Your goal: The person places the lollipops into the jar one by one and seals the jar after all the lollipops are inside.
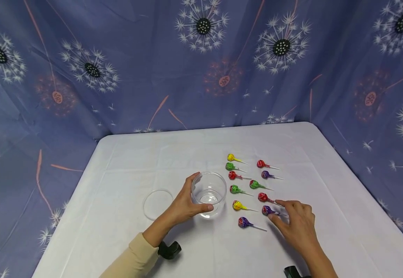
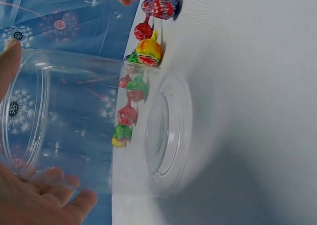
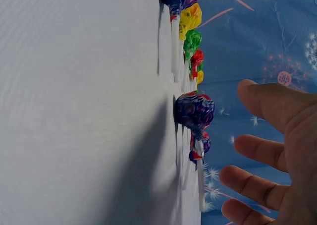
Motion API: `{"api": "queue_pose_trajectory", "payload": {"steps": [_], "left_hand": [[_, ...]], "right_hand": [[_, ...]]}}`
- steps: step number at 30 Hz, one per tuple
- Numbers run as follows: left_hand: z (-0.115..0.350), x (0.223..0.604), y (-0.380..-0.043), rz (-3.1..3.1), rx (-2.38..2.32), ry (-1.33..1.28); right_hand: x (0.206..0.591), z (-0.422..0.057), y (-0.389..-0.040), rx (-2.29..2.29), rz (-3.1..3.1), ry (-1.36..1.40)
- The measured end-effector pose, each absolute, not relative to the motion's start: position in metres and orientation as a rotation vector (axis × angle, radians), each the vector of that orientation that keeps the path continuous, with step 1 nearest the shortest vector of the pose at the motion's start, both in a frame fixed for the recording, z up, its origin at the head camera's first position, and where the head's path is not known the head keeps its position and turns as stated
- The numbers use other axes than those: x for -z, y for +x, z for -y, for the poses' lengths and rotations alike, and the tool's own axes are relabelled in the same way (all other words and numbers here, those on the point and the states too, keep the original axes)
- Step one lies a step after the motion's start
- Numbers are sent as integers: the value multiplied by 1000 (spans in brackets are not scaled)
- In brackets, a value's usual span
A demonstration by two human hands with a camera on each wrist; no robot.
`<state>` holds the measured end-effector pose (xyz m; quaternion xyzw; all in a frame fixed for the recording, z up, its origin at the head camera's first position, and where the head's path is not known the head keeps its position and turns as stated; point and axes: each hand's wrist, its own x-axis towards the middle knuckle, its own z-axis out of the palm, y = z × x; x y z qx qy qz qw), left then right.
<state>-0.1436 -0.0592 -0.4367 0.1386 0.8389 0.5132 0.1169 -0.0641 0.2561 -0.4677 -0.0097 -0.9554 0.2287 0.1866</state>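
My left hand (image 1: 183, 205) holds a clear plastic jar (image 1: 201, 200) upright, thumb on the near side and fingers round the far side. Through its wall in the left wrist view, the jar (image 2: 81, 106) looks to have nothing inside. Over the right side of the table, my right hand (image 1: 300, 226) is spread above the stick of a purple lollipop (image 1: 266, 210). A red lollipop (image 1: 262, 197) lies just beyond, close to the fingertips. In the right wrist view the fingers (image 3: 255, 185) are apart from the purple lollipop (image 3: 194, 110), with nothing between them.
More wrapped lollipops lie in two rough columns, among them a yellow one (image 1: 237, 205), a green one (image 1: 234, 189) and a near purple one (image 1: 244, 222). A clear round lid (image 1: 144, 204) lies left of the jar. White cloth covers the table (image 1: 118, 185); a patterned curtain (image 1: 145, 77) hangs behind.
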Motion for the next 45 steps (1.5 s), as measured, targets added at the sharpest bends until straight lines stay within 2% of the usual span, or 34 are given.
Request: {"api": "queue_pose_trajectory", "payload": {"steps": [27, 45], "left_hand": [[58, 433, -142, -2426, -1529, 401], [59, 435, -142, -2424, -1548, 415]], "right_hand": [[479, -280, -68, -606, 2823, -114], [484, -286, -69, -742, 2811, -150]]}}
